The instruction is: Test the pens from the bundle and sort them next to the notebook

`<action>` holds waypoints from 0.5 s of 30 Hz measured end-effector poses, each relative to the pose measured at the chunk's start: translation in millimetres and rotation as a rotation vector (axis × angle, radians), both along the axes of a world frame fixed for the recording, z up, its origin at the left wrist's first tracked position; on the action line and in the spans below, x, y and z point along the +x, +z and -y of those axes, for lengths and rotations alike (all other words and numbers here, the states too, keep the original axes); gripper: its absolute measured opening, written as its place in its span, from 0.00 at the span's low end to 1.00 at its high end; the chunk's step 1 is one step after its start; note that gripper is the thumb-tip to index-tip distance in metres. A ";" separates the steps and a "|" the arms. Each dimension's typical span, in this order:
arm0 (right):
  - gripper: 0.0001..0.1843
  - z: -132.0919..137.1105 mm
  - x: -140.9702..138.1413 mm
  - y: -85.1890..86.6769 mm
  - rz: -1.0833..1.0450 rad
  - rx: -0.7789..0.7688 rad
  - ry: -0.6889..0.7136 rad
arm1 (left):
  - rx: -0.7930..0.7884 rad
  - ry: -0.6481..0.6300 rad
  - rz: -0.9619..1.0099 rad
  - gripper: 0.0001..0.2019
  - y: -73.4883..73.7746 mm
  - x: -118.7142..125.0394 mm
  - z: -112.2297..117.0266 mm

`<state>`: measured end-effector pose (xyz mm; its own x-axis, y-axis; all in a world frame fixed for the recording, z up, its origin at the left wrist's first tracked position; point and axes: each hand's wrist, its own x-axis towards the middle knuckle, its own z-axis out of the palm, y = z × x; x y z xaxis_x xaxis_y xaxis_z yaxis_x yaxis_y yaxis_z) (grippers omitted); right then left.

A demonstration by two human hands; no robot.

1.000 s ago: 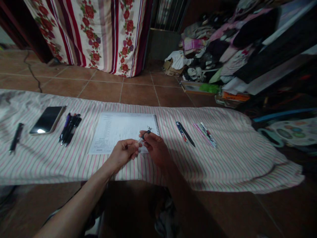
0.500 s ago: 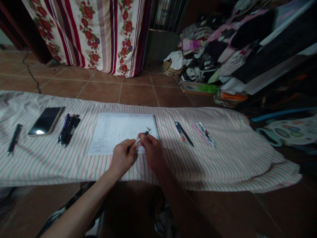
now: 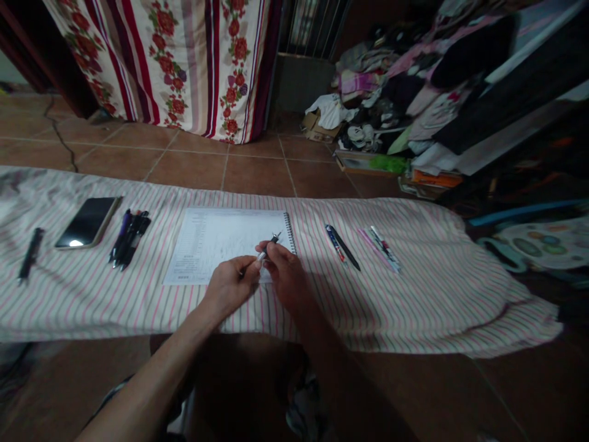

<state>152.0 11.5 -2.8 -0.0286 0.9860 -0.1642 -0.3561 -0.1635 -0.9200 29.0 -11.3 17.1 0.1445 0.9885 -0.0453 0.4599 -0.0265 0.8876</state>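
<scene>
Both my hands meet over the near edge of a spiral-bound notebook lying open on a striped cloth. My left hand pinches the lower end of a pen. My right hand grips the same pen near its upper end. The pen slants up to the right, its clip end poking out above my right fingers.
On the cloth to the left lie a phone, a bunch of dark pens and one single black pen. Right of the notebook lie two pens and a pink and white group of pens. A floral curtain and piled clothes stand behind.
The pen stays between both hands. Its upper end has shifted slightly, and my hands have moved a little over the notebook's near edge.
</scene>
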 end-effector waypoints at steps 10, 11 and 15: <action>0.15 -1.8 9.8 10.3 -0.147 -0.103 -0.101 | -0.047 0.326 -0.159 0.24 20.6 -94.1 95.1; 0.14 -2.3 11.9 10.7 -0.177 -0.098 -0.113 | -0.132 0.373 -0.174 0.24 -1.2 -100.6 110.3; 0.13 -2.0 19.3 14.1 -0.243 -0.085 -0.151 | -0.466 0.406 -0.181 0.20 -87.9 -103.2 140.1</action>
<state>171.3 13.5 11.2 0.0690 0.9650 -0.2530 -0.5904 -0.1649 -0.7901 -74.2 -151.4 -70.8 -0.2872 0.8338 -0.4715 0.4963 0.5505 0.6713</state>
